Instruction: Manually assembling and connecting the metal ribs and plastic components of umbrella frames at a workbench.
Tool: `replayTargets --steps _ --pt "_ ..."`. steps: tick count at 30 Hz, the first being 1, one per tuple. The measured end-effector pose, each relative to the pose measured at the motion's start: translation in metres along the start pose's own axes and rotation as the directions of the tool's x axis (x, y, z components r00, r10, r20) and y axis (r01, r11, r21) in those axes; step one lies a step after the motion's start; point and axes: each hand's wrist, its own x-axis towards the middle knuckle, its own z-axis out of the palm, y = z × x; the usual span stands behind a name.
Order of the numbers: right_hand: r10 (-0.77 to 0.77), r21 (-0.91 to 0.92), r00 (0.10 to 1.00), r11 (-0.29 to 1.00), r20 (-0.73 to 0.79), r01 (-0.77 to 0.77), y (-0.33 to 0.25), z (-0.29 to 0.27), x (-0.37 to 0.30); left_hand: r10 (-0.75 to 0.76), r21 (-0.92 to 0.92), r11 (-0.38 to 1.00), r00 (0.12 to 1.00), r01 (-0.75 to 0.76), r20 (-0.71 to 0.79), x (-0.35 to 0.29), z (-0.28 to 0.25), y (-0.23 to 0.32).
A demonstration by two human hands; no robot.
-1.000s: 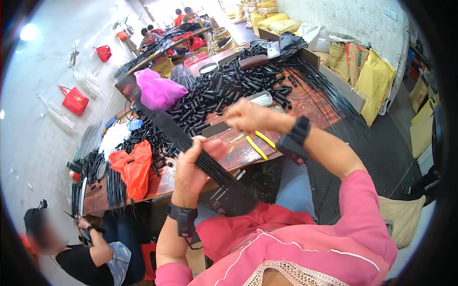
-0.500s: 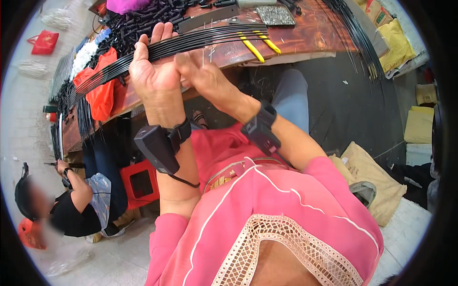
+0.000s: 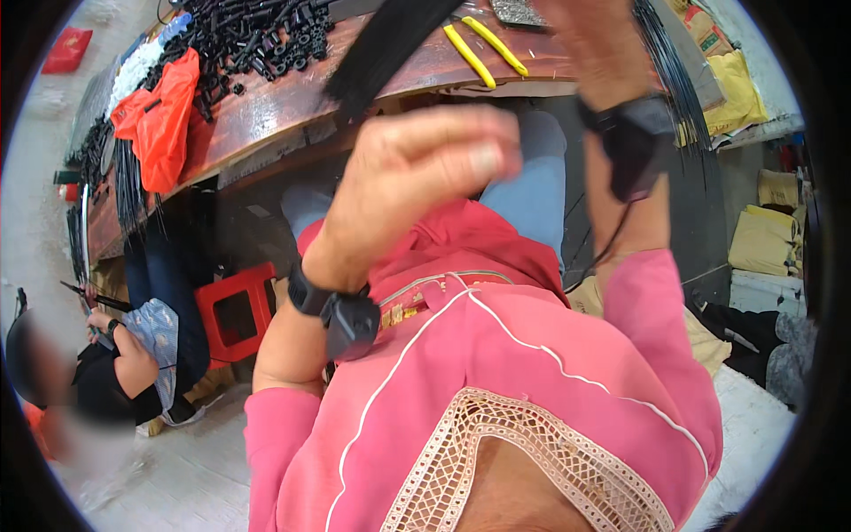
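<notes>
My left hand [image 3: 412,173] is in front of my body, below the table edge. Its fingers stretch loosely to the right with the thumb alongside, blurred at the tips, and nothing shows in it. Raised at the top right, my right hand [image 3: 596,44] is smeared by motion, its fingers partly cut off by the upper rim. A dark blurred bundle of thin black rods [image 3: 386,58] slants over the table and runs out at the top. Whether my right hand grips it is hidden. Yellow-handled pliers [image 3: 474,58] lie on the wooden table [image 3: 257,115] between the bundle and that hand.
Small black tubular parts [image 3: 266,40] are heaped on the table beside a red plastic bag [image 3: 160,120]. More black rods [image 3: 678,80] hang over its right end. A metal tray [image 3: 519,12] stands at the back. At left, another person sits near a red stool [image 3: 238,312].
The rods lay across my left palm; now the bundle is higher up and away from that hand. My left hand has dropped toward my body, while my right has swung up and right.
</notes>
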Motion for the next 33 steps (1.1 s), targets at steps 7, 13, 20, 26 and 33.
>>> replayTargets --steps 7,13,20,26,33 --pt "0.122 -0.009 0.855 0.991 0.504 -0.137 0.004 -0.016 0.006 0.068 0.103 0.994 0.888 -0.024 -0.454 -0.021 -0.07 -0.022" --pt "0.039 0.04 0.683 0.994 0.73 -0.1 0.045 0.046 -0.017 0.178 0.135 0.983 0.828 -0.124 -0.532 -0.005 -0.084 -0.019" --pt "-0.002 0.119 0.67 0.984 0.743 -0.129 0.044 0.061 -0.008 0.278 0.117 0.959 0.79 -0.257 -0.547 0.016 -0.097 0.025" --pt "0.004 0.161 0.483 0.941 0.876 -0.299 0.056 0.075 -0.011 0.389 0.265 0.918 0.793 -0.294 -0.468 0.043 -0.099 0.066" --pt "0.055 0.145 0.416 0.889 0.908 -0.434 0.065 0.085 -0.011 0.299 0.233 0.94 0.929 -0.247 -0.22 0.077 -0.082 0.104"
